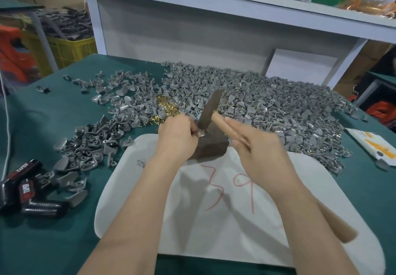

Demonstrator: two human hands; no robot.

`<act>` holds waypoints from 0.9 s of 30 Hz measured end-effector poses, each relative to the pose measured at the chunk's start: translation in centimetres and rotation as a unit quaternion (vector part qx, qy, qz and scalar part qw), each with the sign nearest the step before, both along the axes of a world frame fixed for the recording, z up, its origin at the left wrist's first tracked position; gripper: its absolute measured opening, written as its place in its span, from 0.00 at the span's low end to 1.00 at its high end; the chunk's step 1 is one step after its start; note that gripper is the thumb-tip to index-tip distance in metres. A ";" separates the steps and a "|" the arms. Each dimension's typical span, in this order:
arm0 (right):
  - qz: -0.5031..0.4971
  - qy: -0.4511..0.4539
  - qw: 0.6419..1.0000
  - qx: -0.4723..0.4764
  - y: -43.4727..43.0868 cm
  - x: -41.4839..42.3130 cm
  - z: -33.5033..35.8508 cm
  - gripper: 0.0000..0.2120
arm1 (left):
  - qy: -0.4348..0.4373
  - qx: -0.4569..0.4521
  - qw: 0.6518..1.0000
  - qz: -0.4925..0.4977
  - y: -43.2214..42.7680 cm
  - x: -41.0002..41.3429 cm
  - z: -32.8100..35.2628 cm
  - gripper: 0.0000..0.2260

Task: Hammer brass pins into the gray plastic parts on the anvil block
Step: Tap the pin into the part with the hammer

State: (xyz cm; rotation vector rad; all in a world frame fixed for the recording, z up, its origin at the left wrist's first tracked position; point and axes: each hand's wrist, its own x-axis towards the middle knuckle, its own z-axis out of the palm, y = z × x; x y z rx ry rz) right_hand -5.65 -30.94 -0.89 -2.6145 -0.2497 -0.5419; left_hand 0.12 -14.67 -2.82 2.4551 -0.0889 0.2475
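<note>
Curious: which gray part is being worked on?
The gray part the left hand pinches on the anvil block, under the hammer; other parts lie loose.

**Surface Materials and Finishes**

Showing dull, dark metal in the hammer head (209, 111) and rough-faced dark metal in the anvil block (212, 145); showing pale, smooth wood in the hammer handle (219, 122). Reading as matt grey plastic, faintly sheened, across the gray plastic parts (267, 103); glinting as glossy yellow metal among the brass pins (167, 106). Presenting smooth white plastic in the tray (214, 231), matt green covering on the table (42, 124), glossy black casing on the cartridges (40, 207).
</note>
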 end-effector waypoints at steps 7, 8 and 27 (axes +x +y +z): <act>-0.010 -0.118 0.992 0.038 -0.3 -0.3 1.0 0.28 | -0.012 -0.027 1.000 -0.006 0.1 0.1 -0.3 0.05; 0.004 -0.086 0.996 0.015 -0.1 -0.4 0.7 0.29 | -0.007 -0.028 1.000 -0.005 0.0 0.2 -0.2 0.05; -0.091 0.046 0.993 0.066 -0.6 4.4 -1.2 0.19 | -0.001 0.002 1.000 0.015 0.0 0.4 -0.4 0.05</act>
